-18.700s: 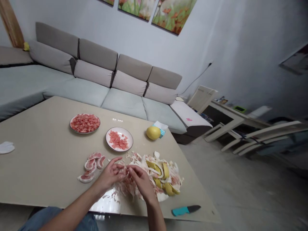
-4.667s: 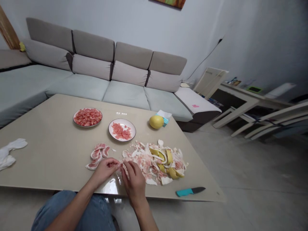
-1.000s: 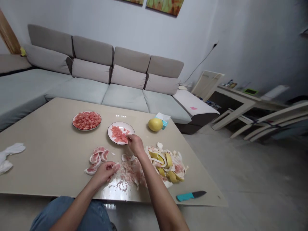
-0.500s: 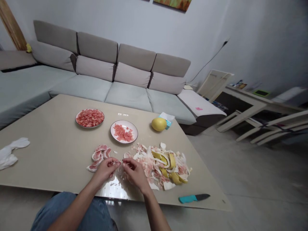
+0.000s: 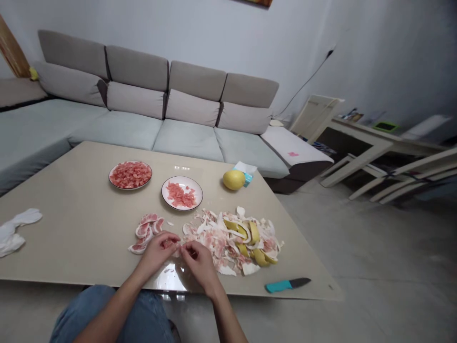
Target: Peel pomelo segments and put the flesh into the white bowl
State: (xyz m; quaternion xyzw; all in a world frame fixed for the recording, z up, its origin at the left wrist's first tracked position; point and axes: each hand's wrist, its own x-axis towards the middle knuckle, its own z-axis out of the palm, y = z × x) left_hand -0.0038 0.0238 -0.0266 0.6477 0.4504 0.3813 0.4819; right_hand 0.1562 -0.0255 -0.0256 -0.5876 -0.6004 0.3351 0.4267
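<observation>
Close to the table's front edge, my left hand (image 5: 159,252) and my right hand (image 5: 198,261) meet, thumbs and fingers pinched together. Between them is a small piece of pomelo, mostly hidden by the fingers. Unpeeled red pomelo segments (image 5: 145,231) with white skin lie just beyond my left hand. Beside my right hand spreads a heap of pomelo peel and membranes (image 5: 232,240), white, pink and yellow. Farther back, a dark-rimmed plate (image 5: 197,202) carries some red pulp pieces (image 5: 180,195). Another plate (image 5: 123,188) to its left is heaped with red pulp (image 5: 130,175).
A knife (image 5: 287,284) with a turquoise handle lies near the front right edge of the table (image 5: 82,238). A whole yellow pomelo (image 5: 233,180) rests at the back right against a tissue pack (image 5: 247,176). Crumpled white tissue (image 5: 16,231) lies far left. A grey sofa (image 5: 189,138) stands behind.
Both hands stay close together, with the right fingers drawn slightly more closed. The view has shifted a little; the plates, peel heap and knife keep their places on the table.
</observation>
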